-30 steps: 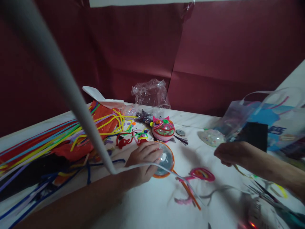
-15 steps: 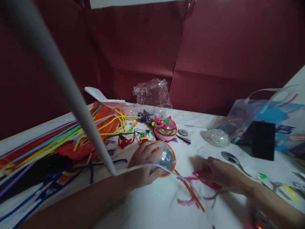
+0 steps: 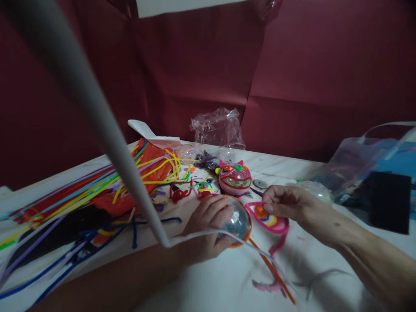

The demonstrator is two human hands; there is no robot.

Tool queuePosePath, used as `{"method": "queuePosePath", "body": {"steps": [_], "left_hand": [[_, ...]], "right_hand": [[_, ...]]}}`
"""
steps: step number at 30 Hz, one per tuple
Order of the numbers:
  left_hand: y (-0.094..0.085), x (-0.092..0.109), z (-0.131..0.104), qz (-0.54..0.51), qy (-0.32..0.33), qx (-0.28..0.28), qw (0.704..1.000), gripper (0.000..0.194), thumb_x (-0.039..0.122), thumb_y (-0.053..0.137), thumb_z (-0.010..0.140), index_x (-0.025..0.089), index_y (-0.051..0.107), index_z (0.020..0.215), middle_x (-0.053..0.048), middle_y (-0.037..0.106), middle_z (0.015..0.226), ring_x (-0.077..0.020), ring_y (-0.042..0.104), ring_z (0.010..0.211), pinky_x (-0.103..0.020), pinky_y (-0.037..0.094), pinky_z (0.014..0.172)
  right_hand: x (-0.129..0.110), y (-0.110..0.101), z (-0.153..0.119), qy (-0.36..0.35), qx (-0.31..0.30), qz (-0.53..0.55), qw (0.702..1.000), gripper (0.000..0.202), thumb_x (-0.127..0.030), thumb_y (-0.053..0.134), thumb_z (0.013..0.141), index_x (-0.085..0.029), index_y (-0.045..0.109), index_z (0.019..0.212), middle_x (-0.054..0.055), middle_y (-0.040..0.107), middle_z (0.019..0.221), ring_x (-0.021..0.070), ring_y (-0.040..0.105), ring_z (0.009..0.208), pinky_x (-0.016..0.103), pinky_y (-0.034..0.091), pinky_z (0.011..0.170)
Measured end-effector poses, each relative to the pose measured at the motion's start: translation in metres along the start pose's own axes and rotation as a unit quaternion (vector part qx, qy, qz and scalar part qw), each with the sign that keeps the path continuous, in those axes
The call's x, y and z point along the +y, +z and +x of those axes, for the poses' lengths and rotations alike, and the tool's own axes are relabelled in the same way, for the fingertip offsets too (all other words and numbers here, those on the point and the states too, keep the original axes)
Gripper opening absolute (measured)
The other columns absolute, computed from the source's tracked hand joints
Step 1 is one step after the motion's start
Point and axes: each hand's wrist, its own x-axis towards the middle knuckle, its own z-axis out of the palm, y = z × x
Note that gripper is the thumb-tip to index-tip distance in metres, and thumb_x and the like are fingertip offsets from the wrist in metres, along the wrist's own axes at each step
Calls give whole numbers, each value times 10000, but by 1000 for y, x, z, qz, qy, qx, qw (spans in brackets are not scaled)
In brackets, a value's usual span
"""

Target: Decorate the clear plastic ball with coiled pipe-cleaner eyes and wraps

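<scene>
My left hand [image 3: 209, 223] is closed around the side of a clear plastic ball [image 3: 239, 220] with an orange pipe cleaner [image 3: 271, 271] round its rim and trailing down to the right. In my right hand [image 3: 282, 201], pinched between thumb and fingers, is a pink pipe-cleaner eye [image 3: 269, 219] with orange, blue, yellow and white inside. It is held just right of the ball; whether they touch I cannot tell. Behind them sits a decorated ball [image 3: 234, 178] with pink ears and a green nose. A small pink fuzzy piece [image 3: 267, 286] lies in front.
A bundle of coloured pipe cleaners [image 3: 81, 190] and red sheets spread over the left. A grey pole [image 3: 107, 125] crosses the near left view. Crumpled clear plastic [image 3: 217, 130] stands at the back; a black block [image 3: 390, 203] and a blue bag [image 3: 398, 160] are at right.
My right hand has lifted the pink eye from the table and brought it left, beside the clear ball. My left hand still holds the ball. The view has shifted slightly left.
</scene>
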Motion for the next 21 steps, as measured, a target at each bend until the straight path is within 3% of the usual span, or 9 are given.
{"method": "queuePosePath", "body": {"steps": [10, 16, 21], "left_hand": [[-2, 1, 2, 2, -25, 3, 1000, 365, 365, 508, 849, 130, 525, 1129, -139, 600, 1146, -244, 504, 1121, -417, 441, 940], [-3, -7, 10, 35, 10, 36, 999, 241, 239, 453, 846, 153, 639, 972, -85, 641, 915, -194, 535, 849, -351, 456, 770], [-6, 0, 15, -1, -101, -31, 994, 231, 194, 496, 807, 176, 668, 960, -70, 564, 905, -174, 538, 837, -308, 476, 738]], "right_hand": [[15, 9, 7, 20, -5, 61, 998, 476, -565, 795, 555, -155, 585, 673, -34, 487, 595, 88, 370, 527, 204, 298, 481], [22, 9, -10, 44, 49, 79, 995, 469, -606, 717, 644, -189, 511, 697, -44, 406, 624, 98, 339, 534, 205, 312, 479], [12, 23, -27, 21, 71, 45, 996, 495, -682, 656, 635, -207, 523, 663, -18, 433, 623, 138, 370, 568, 232, 351, 495]]}}
